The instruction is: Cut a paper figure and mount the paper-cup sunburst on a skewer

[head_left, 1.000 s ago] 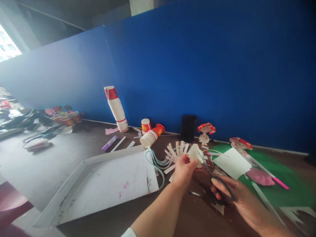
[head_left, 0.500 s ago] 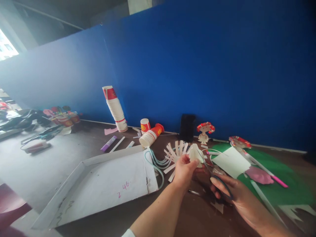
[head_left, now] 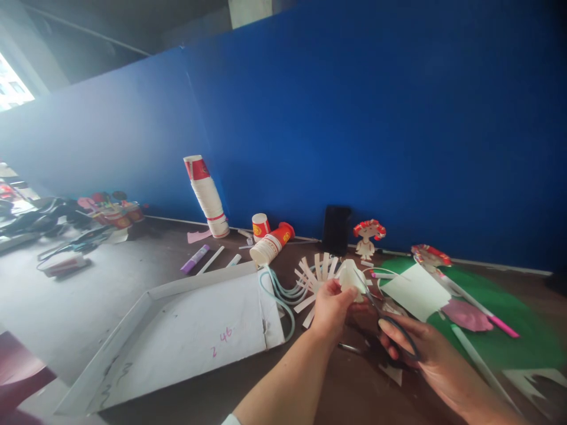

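My left hand pinches a cream paper cutout between thumb and fingers. My right hand is closed round the dark handles of a pair of scissors, whose blades lie against the cutout's right edge. Behind my left hand fans a paper cup cut into strips. A paper doll with red-and-white curled hair leans near the wall, just beyond the cutout. Small paper scraps lie below the scissors.
A white box lid takes up the left side, beside a pale blue cord. Stacked paper cups and a black phone stand by the blue wall. At right, a green sheet holds white paper and markers.
Both hands stay almost in place, with the cutout still in the left and the scissors still in the right. The view has shifted very slightly.
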### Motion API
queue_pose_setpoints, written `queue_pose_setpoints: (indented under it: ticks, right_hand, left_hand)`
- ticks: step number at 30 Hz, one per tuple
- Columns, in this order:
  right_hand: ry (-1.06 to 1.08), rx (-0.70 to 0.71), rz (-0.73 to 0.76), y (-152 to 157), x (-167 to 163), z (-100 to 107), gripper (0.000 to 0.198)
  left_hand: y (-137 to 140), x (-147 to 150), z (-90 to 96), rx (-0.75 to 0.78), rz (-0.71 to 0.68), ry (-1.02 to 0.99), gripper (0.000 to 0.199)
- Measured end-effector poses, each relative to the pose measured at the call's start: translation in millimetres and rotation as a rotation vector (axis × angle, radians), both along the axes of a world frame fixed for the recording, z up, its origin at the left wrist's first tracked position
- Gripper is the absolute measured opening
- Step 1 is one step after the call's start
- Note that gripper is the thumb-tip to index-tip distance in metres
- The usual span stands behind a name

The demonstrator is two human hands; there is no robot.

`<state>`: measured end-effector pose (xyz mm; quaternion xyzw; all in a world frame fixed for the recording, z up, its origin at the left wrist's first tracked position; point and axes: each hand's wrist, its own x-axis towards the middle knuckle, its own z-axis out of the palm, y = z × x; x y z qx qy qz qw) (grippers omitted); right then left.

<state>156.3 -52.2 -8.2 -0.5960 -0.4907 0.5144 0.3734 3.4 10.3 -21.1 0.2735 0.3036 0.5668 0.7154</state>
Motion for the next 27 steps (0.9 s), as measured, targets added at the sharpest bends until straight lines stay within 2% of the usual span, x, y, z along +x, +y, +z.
queue_pose_setpoints:
  ticks: [7, 27]
  right_hand:
    - [0.019, -0.005, -0.048, -2.3, -5.2, 4.0, 0.043]
    - [0.039, -0.025, -0.055, -3.2, -8.5, 7.9, 0.038]
  left_hand:
    - [1.3, 0.5, -3.6, 0.013, 0.002, -0.004, 0.049]
    - [-0.7, -1.3, 0.7, -0.004, 0.014, 0.047, 0.051]
